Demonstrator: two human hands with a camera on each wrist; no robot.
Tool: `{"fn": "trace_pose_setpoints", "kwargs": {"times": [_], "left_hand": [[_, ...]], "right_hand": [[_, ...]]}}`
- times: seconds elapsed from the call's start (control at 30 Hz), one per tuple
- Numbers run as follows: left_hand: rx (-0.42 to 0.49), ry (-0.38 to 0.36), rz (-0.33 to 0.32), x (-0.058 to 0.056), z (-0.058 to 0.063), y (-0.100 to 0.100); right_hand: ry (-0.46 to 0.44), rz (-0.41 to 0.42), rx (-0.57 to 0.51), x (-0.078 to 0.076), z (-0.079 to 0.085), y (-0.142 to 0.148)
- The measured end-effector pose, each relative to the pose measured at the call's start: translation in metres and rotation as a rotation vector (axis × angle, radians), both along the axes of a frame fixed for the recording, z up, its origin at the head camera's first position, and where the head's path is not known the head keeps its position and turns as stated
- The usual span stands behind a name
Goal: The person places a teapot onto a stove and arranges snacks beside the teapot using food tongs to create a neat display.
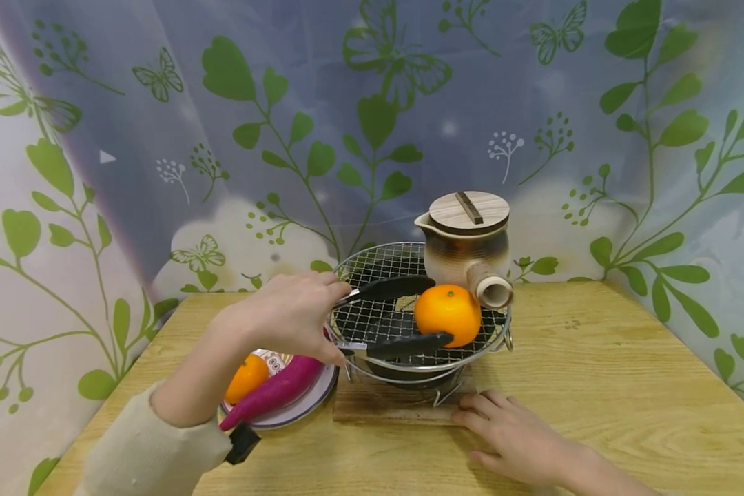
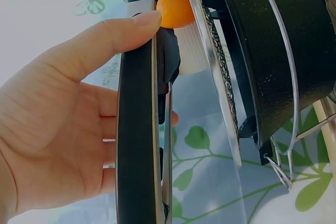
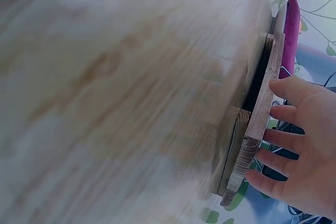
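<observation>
One orange (image 1: 448, 313), beside left hand (image 1: 288, 313) (gripping tongs (image 1: 406, 346))

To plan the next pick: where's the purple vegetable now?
In the head view, the purple vegetable lies lower left across the plate, beside an orange, left of the grill.

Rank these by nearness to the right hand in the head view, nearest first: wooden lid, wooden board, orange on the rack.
1. Wooden board: just left of the right hand.
2. Orange: beyond the board, on the rack.
3. Wooden lid: farthest back, atop the pot.
</observation>
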State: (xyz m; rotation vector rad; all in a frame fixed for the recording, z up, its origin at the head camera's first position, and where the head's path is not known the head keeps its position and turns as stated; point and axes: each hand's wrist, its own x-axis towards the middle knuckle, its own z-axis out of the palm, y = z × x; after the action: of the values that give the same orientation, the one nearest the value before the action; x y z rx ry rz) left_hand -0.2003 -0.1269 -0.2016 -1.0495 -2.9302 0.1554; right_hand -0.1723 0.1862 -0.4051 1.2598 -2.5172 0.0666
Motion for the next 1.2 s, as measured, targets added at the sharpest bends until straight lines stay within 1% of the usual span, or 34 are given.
{"fn": "trace_pose_setpoints", "kwargs": {"times": [0.13, 0.3, 0.6, 0.9, 1.2], "left_hand": [[-0.007, 0.002, -0.009, 0.002, 0.001, 0.0], [-0.013, -0.01, -0.009, 0.003, 0.002, 0.0], [0.0, -0.023, -0.024, 0.004, 0.001, -0.003], [0.019, -0.046, 0.011, 0.007, 0.0, -0.009], [0.023, -0.051, 0.003, 0.008, 0.0, -0.01]], "right_hand": [[0.016, 0.008, 0.002, -0.001, 0.0, 0.001], [-0.008, 0.002, 0.013, 0.0, 0.001, 0.001], [-0.002, 0.008, 0.013, 0.0, 0.002, 0.001], [-0.009, 0.005, 0.013, 0.0, 0.002, 0.001], [-0.001, 0.01, 0.012, 0.001, 0.002, 0.0]]}}
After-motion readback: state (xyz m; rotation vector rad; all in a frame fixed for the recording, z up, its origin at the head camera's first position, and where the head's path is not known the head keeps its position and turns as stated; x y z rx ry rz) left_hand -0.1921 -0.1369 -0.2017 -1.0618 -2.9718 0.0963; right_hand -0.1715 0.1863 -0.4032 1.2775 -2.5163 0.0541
